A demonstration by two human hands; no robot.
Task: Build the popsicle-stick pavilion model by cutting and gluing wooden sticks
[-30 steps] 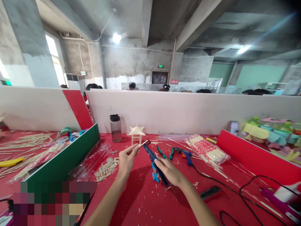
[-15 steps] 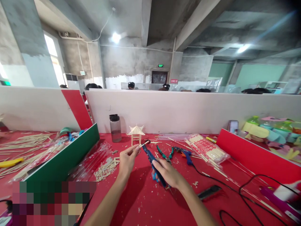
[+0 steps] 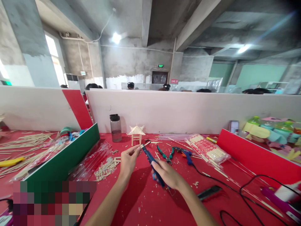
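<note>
My left hand (image 3: 127,162) pinches a short wooden stick (image 3: 140,146) between thumb and fingers above the red table (image 3: 145,201). My right hand (image 3: 167,174) grips blue-handled cutters (image 3: 149,159), whose tip meets the stick just beside my left fingertips. Behind the hands stands a small pavilion model (image 3: 136,133) made of sticks. A heap of cut stick pieces (image 3: 106,168) lies to the left of my left hand.
A dark bottle (image 3: 115,127) stands by the white partition. Green-handled pliers (image 3: 165,154), a blue glue gun (image 3: 185,154) with its black cable, and a packet of sticks (image 3: 207,151) lie to the right. A green divider (image 3: 63,160) borders the left, a red one (image 3: 256,157) the right.
My right hand has drawn the cutters left and slightly nearer, so their tip now closes on the stick right at my left fingertips. The left hand has barely moved.
</note>
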